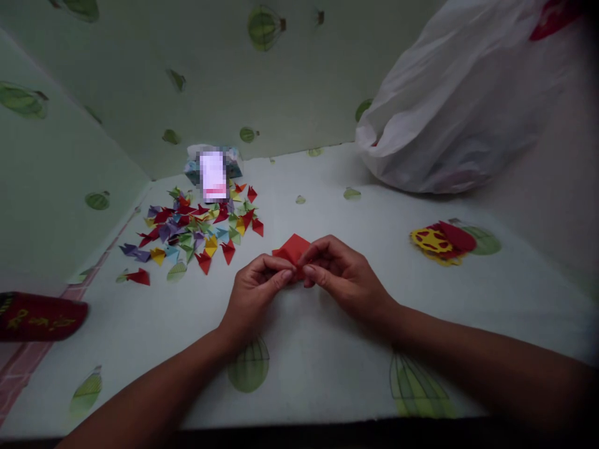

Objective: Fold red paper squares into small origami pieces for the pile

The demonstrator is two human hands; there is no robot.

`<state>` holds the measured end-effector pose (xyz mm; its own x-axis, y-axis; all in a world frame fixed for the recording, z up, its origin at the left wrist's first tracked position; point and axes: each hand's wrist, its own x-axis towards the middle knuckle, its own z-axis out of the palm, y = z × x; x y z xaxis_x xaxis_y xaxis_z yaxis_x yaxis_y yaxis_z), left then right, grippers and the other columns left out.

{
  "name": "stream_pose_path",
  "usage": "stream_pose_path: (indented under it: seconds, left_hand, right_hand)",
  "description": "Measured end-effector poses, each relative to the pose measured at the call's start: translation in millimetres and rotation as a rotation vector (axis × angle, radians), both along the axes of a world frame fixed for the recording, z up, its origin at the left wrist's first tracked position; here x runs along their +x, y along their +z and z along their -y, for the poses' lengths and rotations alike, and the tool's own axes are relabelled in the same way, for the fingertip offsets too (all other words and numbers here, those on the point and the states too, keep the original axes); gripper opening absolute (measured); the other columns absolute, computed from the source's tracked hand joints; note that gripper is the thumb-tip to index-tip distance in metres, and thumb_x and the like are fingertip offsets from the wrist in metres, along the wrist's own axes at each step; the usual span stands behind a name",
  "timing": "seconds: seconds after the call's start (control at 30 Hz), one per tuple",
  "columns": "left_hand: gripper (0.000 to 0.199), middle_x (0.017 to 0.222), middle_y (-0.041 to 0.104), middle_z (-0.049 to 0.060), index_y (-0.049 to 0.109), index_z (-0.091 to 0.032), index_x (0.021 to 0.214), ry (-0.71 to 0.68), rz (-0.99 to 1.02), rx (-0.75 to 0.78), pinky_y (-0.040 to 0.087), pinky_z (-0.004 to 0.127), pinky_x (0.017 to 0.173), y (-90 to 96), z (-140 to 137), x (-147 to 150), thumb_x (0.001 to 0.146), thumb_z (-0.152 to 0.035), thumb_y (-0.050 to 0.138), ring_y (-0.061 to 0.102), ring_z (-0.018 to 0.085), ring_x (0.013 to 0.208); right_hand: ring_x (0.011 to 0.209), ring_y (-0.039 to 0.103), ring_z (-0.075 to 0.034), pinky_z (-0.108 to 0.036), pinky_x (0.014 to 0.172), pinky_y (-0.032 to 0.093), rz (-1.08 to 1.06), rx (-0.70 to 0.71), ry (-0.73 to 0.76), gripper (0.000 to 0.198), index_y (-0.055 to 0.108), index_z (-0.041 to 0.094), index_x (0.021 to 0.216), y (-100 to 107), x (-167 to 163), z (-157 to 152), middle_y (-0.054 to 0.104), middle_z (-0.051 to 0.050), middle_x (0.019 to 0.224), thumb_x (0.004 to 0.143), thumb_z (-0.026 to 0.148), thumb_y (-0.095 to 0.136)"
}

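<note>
A red-orange sheet of folding paper (294, 247) is held between my two hands over the middle of the table, one pointed corner facing away from me. My left hand (262, 284) pinches its near left edge with thumb and forefinger. From the other side, my right hand (339, 271) pinches the paper close to the left fingertips. My fingers partly hide the folds along the near edge. To the left of my hands lies a spread pile of small folded paper cranes (187, 227) in red, yellow, green, blue and purple.
A phone with a lit, blurred screen (214, 176) leans against a tissue box (236, 163) behind the pile. At the right lie red and yellow paper cut-outs (442, 242). A large white plastic bag (449, 112) stands back right. A red cylindrical object (44, 316) is at the left edge.
</note>
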<state>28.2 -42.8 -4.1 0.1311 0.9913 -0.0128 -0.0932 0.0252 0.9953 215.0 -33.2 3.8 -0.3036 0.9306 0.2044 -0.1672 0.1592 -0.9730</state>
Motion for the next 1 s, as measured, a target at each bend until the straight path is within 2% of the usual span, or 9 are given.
stream_pose_path:
  seconds: [0.1,0.17,0.23,0.33,0.43,0.5,0.6,0.83,1.0]
  left_hand:
    - [0.015,0.079,0.067,-0.001,0.068,-0.019,0.084,0.071,-0.162,0.060,0.050,0.027,0.071,2.7,-3.7,-3.9,0.085,-0.032,0.075,0.061,0.013,0.073]
    - [0.012,0.087,0.065,0.000,0.067,-0.021,0.091,0.222,-0.302,0.176,0.050,0.030,0.079,4.7,-10.0,-9.6,0.087,-0.031,0.072,0.060,0.015,0.082]
    - [0.016,0.100,0.066,0.003,0.068,-0.021,0.099,0.255,-0.501,0.280,0.049,0.036,0.089,6.9,-18.0,-16.9,0.086,-0.029,0.071,0.061,0.019,0.095]
    - [0.018,0.113,0.065,0.006,0.070,-0.022,0.105,0.113,-0.700,0.346,0.045,0.044,0.101,10.3,-29.4,-28.0,0.090,-0.031,0.068,0.059,0.024,0.112]
    - [0.029,0.117,0.064,0.006,0.070,-0.024,0.107,0.018,-0.823,0.383,0.043,0.048,0.105,11.1,-36.9,-36.5,0.081,-0.029,0.080,0.058,0.026,0.116]
    - [0.024,0.114,0.064,0.006,0.071,-0.023,0.100,-0.021,-0.903,0.446,0.043,0.049,0.104,9.3,-39.3,-39.6,0.079,-0.024,0.082,0.058,0.027,0.114]
    - [0.008,0.109,0.065,0.006,0.070,-0.022,0.087,-0.072,-0.965,0.589,0.047,0.046,0.097,6.8,-38.1,-39.5,0.085,-0.016,0.075,0.061,0.025,0.106]
    - [0.010,0.105,0.068,0.007,0.066,-0.021,0.087,0.071,-1.036,1.095,0.048,0.046,0.093,20.5,-24.8,-26.6,0.091,-0.012,0.067,0.060,0.025,0.103]
    - [0.013,0.111,0.067,0.008,0.067,-0.021,0.086,0.054,-1.049,1.242,0.045,0.052,0.107,18.4,-19.1,-19.8,0.092,-0.010,0.066,0.059,0.026,0.112]
  right_hand:
    - [0.067,0.058,-0.013,-0.030,0.064,0.047,0.165,0.019,-0.083,0.011,0.059,0.019,0.087,0.2,2.8,-2.4,0.062,0.000,0.077,0.091,0.027,0.064]
    - [0.065,0.054,-0.013,-0.030,0.063,0.043,0.236,0.035,-0.164,0.011,0.059,0.019,0.085,-0.5,5.0,-5.0,0.058,0.001,0.072,0.091,0.027,0.063]
    - [0.065,0.052,-0.013,-0.030,0.063,0.042,0.259,0.042,-0.212,0.012,0.059,0.019,0.084,-1.6,6.7,-7.4,0.056,0.001,0.071,0.091,0.028,0.062]
    - [0.065,0.051,-0.013,-0.030,0.062,0.041,0.275,0.037,-0.230,0.012,0.059,0.019,0.083,-2.6,7.7,-9.1,0.056,0.001,0.072,0.090,0.028,0.061]
    - [0.065,0.050,-0.013,-0.030,0.061,0.040,0.292,0.031,-0.226,0.011,0.059,0.019,0.083,-3.0,7.7,-9.3,0.056,0.001,0.072,0.090,0.028,0.060]
    - [0.065,0.050,-0.014,-0.030,0.062,0.039,0.306,0.023,-0.218,0.011,0.059,0.019,0.083,-3.5,7.6,-9.8,0.056,0.001,0.073,0.089,0.028,0.061]
    - [0.065,0.050,-0.014,-0.031,0.063,0.040,0.331,0.014,-0.185,0.008,0.059,0.019,0.084,-4.9,7.4,-11.2,0.057,0.001,0.074,0.088,0.027,0.061]
    - [0.065,0.049,-0.013,-0.030,0.062,0.040,0.327,0.021,-0.154,0.011,0.061,0.019,0.097,-5.4,7.1,-11.3,0.055,0.003,0.072,0.091,0.028,0.062]
    - [0.063,0.056,-0.012,-0.028,0.061,0.046,0.087,-0.123,0.010,0.017,0.059,0.019,0.094,-4.0,3.6,-9.1,0.061,0.002,0.076,0.094,0.036,0.064]
